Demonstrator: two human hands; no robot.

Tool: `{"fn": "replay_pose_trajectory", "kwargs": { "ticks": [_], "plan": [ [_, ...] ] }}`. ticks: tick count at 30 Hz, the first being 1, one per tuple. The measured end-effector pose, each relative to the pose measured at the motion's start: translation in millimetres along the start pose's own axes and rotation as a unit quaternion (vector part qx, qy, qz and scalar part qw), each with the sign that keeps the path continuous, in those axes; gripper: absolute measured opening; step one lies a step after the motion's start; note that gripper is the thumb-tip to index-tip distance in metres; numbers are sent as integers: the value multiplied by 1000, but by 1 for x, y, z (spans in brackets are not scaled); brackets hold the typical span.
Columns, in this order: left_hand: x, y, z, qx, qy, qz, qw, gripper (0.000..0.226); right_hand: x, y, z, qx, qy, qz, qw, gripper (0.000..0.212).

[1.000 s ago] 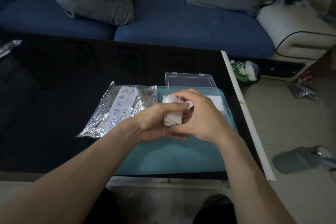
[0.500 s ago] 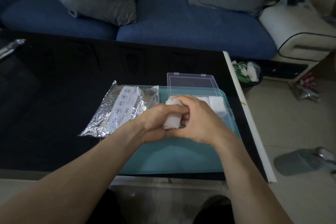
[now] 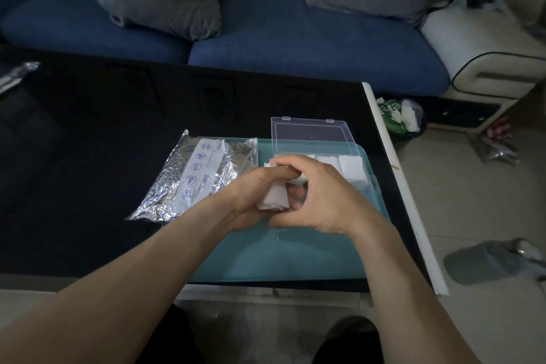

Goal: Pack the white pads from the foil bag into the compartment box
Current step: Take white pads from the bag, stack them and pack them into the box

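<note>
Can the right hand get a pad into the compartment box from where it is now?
Probably yes. The right hand hovers just in front of the compartment box, whose lid stands open, with nothing between; both hands hold the white pads.

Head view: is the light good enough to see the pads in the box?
Head view: dim overall; the black table swallows detail, yet the white pads in the compartment box stand out; edges bend from the wide lens; cushions look slightly blurred.

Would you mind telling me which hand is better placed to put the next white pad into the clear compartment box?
Right, probably. The right hand lies nearer the clear plastic compartment box and touches the stack of white pads, which the left hand grips, on the foil-bag side.
</note>
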State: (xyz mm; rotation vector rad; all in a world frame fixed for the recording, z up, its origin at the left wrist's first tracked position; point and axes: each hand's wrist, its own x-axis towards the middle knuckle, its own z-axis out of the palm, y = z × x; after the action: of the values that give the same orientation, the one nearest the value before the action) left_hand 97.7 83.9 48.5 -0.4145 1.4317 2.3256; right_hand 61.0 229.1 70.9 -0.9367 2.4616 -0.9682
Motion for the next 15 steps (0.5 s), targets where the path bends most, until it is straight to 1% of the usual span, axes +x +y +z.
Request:
{"fn": "replay_pose_trajectory", "kwargs": {
  "ticks": [1, 3, 6, 8, 10, 12, 14, 15],
  "plan": [
    [-2, 1, 0, -4, -13, -3, 1000, 11, 0, -2, 0, -7, 10, -3, 1000, 85],
    [-4, 2, 0, 14, -36, -13, 999, 13, 1, -3, 1, -7, 34, -7, 999, 77],
    [-9, 4, 2, 69, -88, -35, 993, 21, 2, -1, -2, 6, 45, -8, 999, 76],
    [-9, 4, 3, 50, -78, -32, 995, 17, 2, 0, -1, -4, 24, -3, 1000, 78],
    [-6, 1, 3, 13, -62, -20, 998, 11, 3, 0, 3, -26, 20, 0, 999, 69],
    [-3, -2, 3, -16, -47, -2, 999, 7, 5, 0, 7, -44, 33, 4, 998, 64],
    [0, -4, 1, -21, -30, 9, 999, 9, 7, 2, 7, -47, 40, 6, 998, 71],
    [1, -5, 0, -13, -26, 13, 999, 9, 6, 3, 4, -36, 32, 12, 999, 80]
  ]
}}
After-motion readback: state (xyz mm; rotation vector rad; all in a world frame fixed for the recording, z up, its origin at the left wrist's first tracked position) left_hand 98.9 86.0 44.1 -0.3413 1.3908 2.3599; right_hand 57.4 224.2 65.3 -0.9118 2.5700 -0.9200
